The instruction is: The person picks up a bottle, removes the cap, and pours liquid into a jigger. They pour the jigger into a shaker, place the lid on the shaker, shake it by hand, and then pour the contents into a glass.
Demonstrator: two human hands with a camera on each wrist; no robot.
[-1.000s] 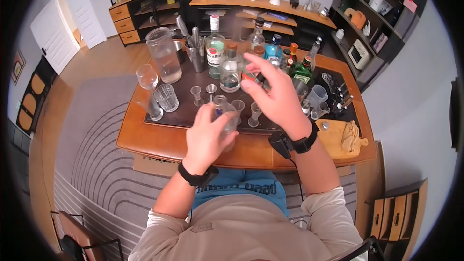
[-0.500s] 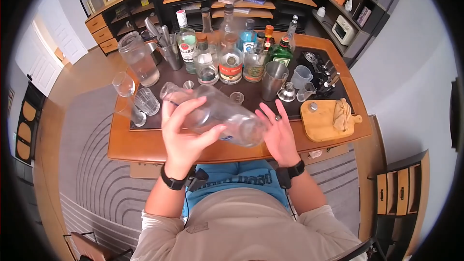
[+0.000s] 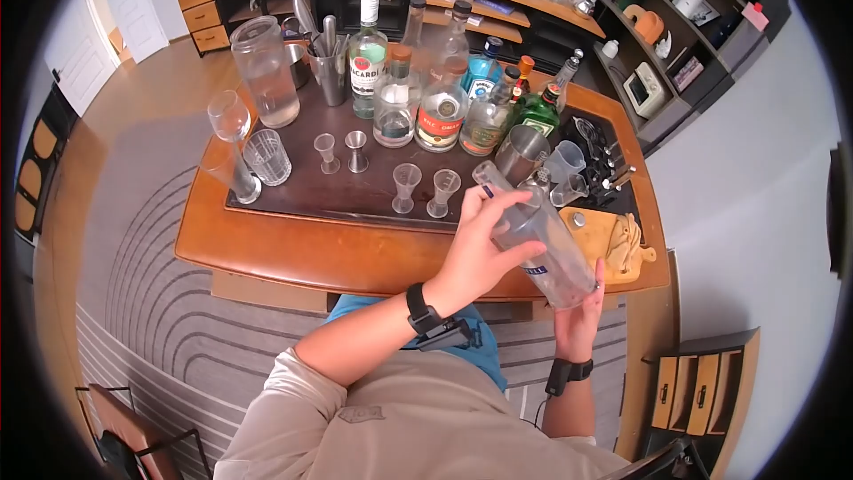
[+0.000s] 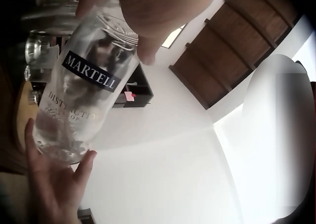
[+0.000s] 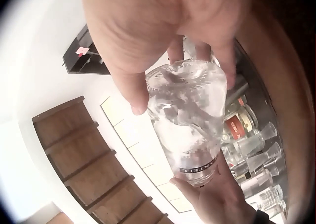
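A clear glass bottle (image 3: 546, 249) with a dark MARTELL band (image 4: 91, 71) is tilted over the table's front right edge, its neck toward the upper left. The left hand (image 3: 475, 258) grips it near the neck and shoulder, thumb on the near side. At the base, the right hand (image 3: 579, 324) supports the bottle with its fingers; in the right wrist view the fingers and thumb of the right hand (image 5: 168, 31) curl round the base end. Behind the bottle's neck stands a metal shaker tin (image 3: 522, 153).
Jigger-shaped glasses (image 3: 406, 187) and a metal jigger (image 3: 356, 151) stand on the dark mat. Several bottles (image 3: 442, 116) line the back, with a pitcher (image 3: 267, 76), a cut-glass tumbler (image 3: 268, 158) and a tall glass (image 3: 242, 173) at left. A wooden board (image 3: 597, 236) lies at right.
The bottle and both hands have moved right across the view. The right hand, beside the base with fingers spread half a second ago, now holds the base. Earlier, it was raised over the table.
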